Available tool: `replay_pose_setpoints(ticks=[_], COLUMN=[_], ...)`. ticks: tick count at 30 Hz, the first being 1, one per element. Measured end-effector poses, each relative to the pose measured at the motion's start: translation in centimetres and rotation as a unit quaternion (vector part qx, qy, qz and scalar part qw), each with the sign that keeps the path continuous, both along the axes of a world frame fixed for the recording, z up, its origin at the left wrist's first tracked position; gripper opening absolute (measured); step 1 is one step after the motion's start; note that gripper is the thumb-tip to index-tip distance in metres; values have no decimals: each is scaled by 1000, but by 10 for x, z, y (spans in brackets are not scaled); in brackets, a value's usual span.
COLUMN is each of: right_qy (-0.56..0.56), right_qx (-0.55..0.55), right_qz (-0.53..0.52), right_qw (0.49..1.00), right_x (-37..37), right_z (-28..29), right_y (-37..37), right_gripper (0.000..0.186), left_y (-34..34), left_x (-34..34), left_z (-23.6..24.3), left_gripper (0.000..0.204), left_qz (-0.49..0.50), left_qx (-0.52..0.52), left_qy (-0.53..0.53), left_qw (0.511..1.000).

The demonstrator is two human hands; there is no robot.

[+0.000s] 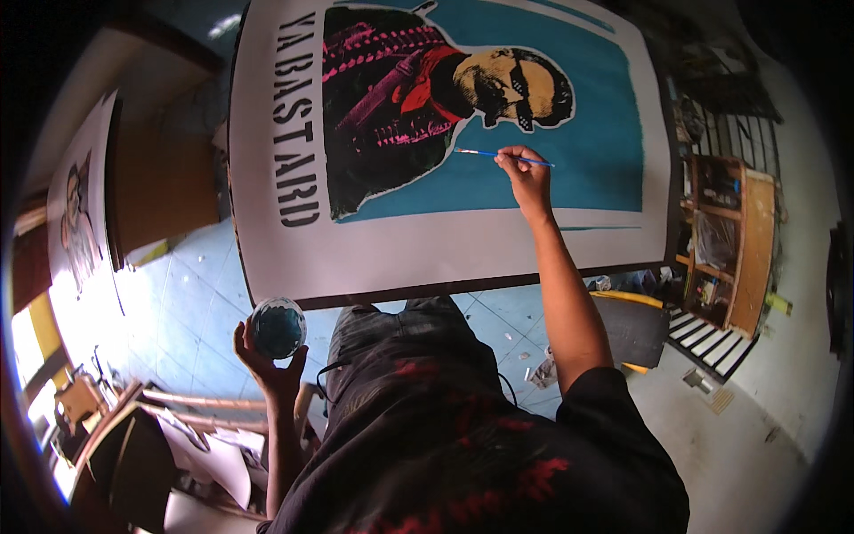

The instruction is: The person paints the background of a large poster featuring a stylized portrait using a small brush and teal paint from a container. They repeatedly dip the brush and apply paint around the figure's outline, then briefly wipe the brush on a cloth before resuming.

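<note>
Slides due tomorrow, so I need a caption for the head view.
Right hand holds a blue brush over a portrait; left hand holds a clear cup.

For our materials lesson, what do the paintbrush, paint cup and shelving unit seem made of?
Paintbrush: smooth, even blue handle suggests painted wood or plastic.
Paint cup: clear plastic or glass, from its transparent, glinting rim.
Shelving unit: probably wood, matte, from its brown panels.

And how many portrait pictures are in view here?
2: the large teal-backed portrait under the brush in the right hand, and another portrait at far left. More may be hidden.
</note>
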State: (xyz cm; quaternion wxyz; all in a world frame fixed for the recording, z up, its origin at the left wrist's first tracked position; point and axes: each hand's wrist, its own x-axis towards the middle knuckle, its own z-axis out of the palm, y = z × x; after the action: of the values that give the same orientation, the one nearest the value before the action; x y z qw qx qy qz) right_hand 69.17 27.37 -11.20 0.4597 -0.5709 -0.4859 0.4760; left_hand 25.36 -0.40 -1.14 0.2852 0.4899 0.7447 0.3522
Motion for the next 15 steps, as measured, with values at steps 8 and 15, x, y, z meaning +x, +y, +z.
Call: replay_pose_setpoints(ticks=[8,15], right_qy=[14,6], right_qx=[21,34], right_qz=[92,99], right_qw=[995,994], right_x=[9,21], right_z=[-24,-42], right_y=[13,16], right_gripper=[10,11], left_y=[-38,-44], left_x=[81,110], left_z=[15,24], left_gripper=[112,113], left_qz=[81,99], left_qx=[-45,-59], left_qy=[4,38], left_qw=[996,993])
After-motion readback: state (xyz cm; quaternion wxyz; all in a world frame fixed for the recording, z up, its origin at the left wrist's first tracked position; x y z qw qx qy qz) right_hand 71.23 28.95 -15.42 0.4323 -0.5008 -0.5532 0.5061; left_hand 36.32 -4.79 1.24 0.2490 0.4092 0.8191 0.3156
